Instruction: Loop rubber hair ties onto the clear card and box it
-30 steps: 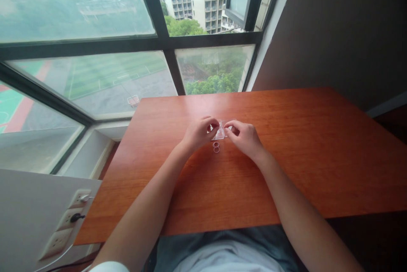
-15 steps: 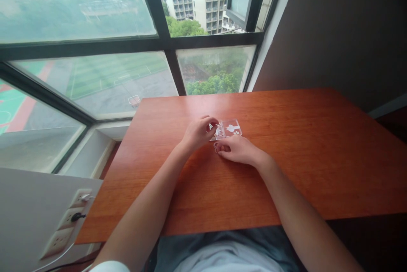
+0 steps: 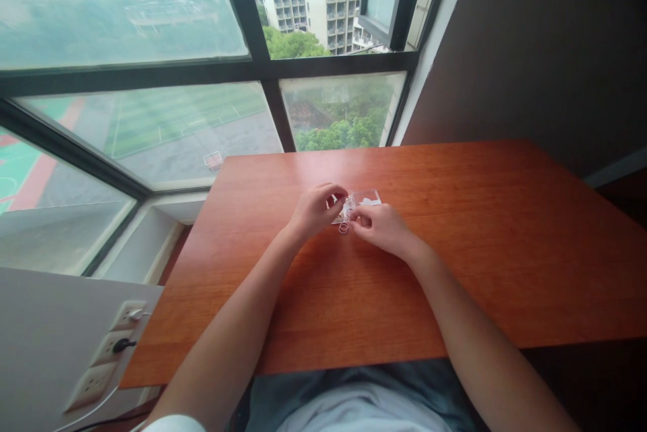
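A small clear plastic case point(image 3: 373, 195) with white printing lies opened out on the wooden table. My left hand point(image 3: 317, 209) is at its left half, thumb and fingertips pinched together over small shiny pieces; what they grip is too small to make out. From the right, my right hand point(image 3: 378, 226) reaches over the near edge of the case, its thumb and forefinger closed by the small items inside. Whether it pinches one of them cannot be told. Just left of its fingertips, a small ring point(image 3: 344, 228) shows at the case's near edge. My hands partly cover the case.
The reddish-brown table point(image 3: 485, 250) extends on both sides of my arms. Behind it stand large windows with dark frames point(image 3: 333, 67). Wall sockets point(image 3: 108, 346) with plugged-in cables are low at the left, and a grey wall point(image 3: 536, 48) rises at the right.
My right hand has moved up and away from me, from in front of the case to over its near edge. The case has shifted slightly left. My left hand stays nearly still.
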`<action>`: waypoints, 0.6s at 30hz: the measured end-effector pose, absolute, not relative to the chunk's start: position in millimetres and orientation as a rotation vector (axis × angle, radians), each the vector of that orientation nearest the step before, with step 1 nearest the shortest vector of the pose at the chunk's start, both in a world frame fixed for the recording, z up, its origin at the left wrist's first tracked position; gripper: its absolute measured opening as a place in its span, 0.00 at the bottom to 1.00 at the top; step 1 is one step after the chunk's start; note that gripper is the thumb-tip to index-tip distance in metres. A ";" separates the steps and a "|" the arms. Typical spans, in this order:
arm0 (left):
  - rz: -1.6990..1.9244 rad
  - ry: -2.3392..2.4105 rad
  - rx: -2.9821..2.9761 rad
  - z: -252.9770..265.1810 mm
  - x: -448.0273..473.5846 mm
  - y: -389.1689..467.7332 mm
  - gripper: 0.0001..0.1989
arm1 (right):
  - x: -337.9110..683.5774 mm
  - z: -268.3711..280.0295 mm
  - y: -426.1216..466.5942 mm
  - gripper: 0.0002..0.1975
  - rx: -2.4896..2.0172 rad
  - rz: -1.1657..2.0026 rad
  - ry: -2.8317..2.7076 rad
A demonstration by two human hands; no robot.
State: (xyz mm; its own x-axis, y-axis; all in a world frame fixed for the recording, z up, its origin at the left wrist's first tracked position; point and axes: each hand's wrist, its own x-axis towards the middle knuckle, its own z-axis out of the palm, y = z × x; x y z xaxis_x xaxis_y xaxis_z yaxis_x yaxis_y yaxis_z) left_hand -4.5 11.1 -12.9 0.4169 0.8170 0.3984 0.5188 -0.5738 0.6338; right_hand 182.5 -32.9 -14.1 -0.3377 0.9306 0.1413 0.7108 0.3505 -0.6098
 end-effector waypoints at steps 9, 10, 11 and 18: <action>0.909 0.945 2.226 -5.9 0.5 5.9 0.11 | 187.3 -15.0 -28.4 0.08 -1.478 0.530 -1.899; 0.888 0.923 2.223 -5.1 0.9 5.1 0.12 | 187.2 -14.7 -28.7 0.08 -1.485 0.528 -1.897; 0.872 0.909 2.221 -4.3 1.2 4.4 0.12 | 187.2 -14.3 -28.9 0.08 -1.494 0.525 -1.896; 0.862 0.926 2.230 -3.7 1.1 3.8 0.07 | 186.0 -13.0 -29.5 0.08 -1.485 0.535 -1.906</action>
